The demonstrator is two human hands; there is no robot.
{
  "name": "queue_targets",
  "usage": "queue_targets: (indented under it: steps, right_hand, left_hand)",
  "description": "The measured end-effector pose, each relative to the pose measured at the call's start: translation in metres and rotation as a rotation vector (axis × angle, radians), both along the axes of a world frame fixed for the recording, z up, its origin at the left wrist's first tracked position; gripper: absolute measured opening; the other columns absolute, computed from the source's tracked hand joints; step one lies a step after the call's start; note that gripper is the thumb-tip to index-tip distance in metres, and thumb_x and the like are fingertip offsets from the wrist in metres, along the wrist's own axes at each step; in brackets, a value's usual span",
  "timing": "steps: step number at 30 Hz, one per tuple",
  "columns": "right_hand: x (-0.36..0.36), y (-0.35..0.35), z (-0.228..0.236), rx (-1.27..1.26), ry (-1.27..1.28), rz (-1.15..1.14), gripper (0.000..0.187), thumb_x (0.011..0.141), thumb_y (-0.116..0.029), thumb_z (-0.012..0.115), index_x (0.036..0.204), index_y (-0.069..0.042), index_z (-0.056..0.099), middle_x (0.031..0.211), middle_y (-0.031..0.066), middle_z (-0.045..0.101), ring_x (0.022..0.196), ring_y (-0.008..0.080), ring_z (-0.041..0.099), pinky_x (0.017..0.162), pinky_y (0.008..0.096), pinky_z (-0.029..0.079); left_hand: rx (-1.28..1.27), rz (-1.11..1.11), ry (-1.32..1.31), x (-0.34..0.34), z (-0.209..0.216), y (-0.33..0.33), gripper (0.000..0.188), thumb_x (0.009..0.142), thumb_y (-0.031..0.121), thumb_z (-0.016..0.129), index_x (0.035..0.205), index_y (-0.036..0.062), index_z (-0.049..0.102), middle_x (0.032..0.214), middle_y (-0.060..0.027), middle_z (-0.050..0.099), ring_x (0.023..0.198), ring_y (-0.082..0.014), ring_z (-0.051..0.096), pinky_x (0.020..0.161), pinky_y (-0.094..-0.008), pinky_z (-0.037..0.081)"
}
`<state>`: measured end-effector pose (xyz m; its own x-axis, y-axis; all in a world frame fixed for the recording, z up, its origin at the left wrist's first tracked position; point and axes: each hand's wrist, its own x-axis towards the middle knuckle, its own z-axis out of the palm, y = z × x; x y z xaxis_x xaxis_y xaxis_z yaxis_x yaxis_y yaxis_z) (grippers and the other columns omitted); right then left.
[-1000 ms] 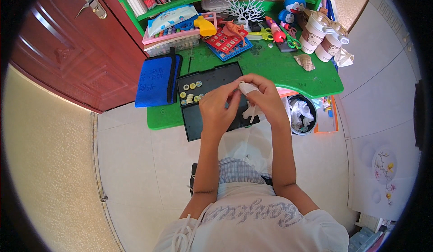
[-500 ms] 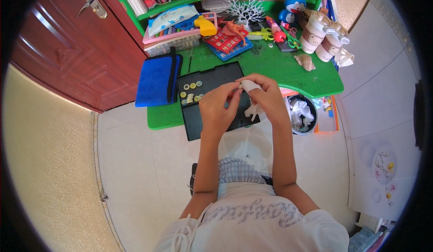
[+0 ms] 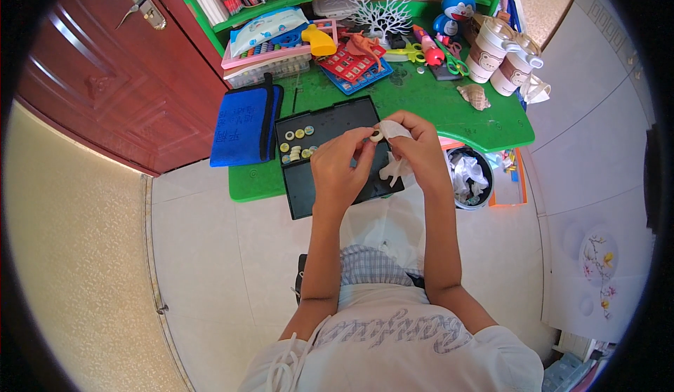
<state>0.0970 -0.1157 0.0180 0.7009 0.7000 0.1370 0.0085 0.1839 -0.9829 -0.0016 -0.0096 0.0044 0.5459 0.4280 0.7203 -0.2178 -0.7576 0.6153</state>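
Observation:
Over an open black hinged case [image 3: 300, 190], my left hand [image 3: 340, 167] pinches a small round cream-rimmed piece [image 3: 377, 136] between thumb and fingertips. My right hand [image 3: 425, 155] is closed on a thin white wipe [image 3: 394, 130], which touches the piece and hangs down below the fingers. Several similar round pieces [image 3: 300, 134], cream with yellowish or greenish faces, lie in the case's far half, left of my left hand. Both hands cover part of the case, and its near edge reaches past the desk's front.
A blue zip pouch [image 3: 239, 122] lies left of the case on the green desk [image 3: 250, 183]. Behind are a red card tray [image 3: 351, 61], a white coral-shaped ornament [image 3: 382, 16] and a shell [image 3: 474, 97]. Two lidded cups [image 3: 489, 55] stand right; a bin [image 3: 469, 178] sits below.
The round piece now shows its ring-like face between my fingers, where it was mostly hidden before. My right hand and the wipe have shifted slightly right.

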Motion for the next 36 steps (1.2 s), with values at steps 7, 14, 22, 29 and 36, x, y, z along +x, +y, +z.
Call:
queue_targets:
  steps: [7,14,22,29,36]
  right_hand:
    - [-0.004,-0.001,0.012,-0.078,0.014,0.041,0.016,0.083,-0.016,0.060,0.090,-0.002,0.062,0.076,-0.0024,0.058,0.061,0.0016,0.047,0.049,0.0175,0.035]
    - [-0.008,0.001,0.016,-0.109,-0.014,0.163,0.020,0.084,-0.019,0.061,0.092,0.000,0.063,0.080,-0.0006,0.060,0.071,0.0047,0.050,0.061,0.0197,0.041]
    - [-0.003,0.000,0.009,-0.134,0.018,0.100,0.017,0.083,-0.016,0.060,0.092,-0.002,0.063,0.074,-0.0025,0.057,0.066,0.0039,0.048,0.057,0.0187,0.038]
    - [-0.005,-0.001,0.012,-0.131,-0.015,0.195,0.017,0.083,-0.012,0.058,0.095,-0.002,0.062,0.077,-0.0020,0.057,0.067,0.0036,0.048,0.057,0.0190,0.038]
    - [-0.009,0.002,0.012,-0.098,-0.015,0.171,0.018,0.084,-0.015,0.058,0.096,-0.001,0.061,0.079,-0.0016,0.057,0.067,0.0035,0.047,0.057,0.0192,0.038]
  left_hand:
    - [-0.004,0.016,-0.005,0.001,-0.004,0.001,0.021,0.071,-0.004,0.065,0.091,0.0026,0.061,0.071,-0.0080,0.062,0.059,-0.0147,0.060,0.055,-0.0246,0.045]
    - [0.000,0.010,-0.016,0.002,-0.003,0.001,0.022,0.070,-0.005,0.064,0.090,0.0017,0.061,0.072,-0.0087,0.062,0.060,-0.0156,0.060,0.056,-0.0247,0.046]
    - [-0.005,0.005,-0.032,0.001,0.000,0.001,0.021,0.070,-0.003,0.066,0.090,0.0025,0.061,0.072,-0.0084,0.063,0.058,-0.0149,0.059,0.054,-0.0244,0.045]
    - [0.012,0.002,-0.046,0.001,-0.003,0.003,0.021,0.070,-0.004,0.065,0.090,0.0034,0.062,0.071,-0.0077,0.062,0.058,-0.0145,0.059,0.053,-0.0243,0.044]
    - [0.002,0.016,-0.029,0.000,-0.003,0.002,0.022,0.072,-0.004,0.065,0.092,0.0027,0.063,0.070,-0.0075,0.062,0.058,-0.0135,0.059,0.054,-0.0239,0.045]
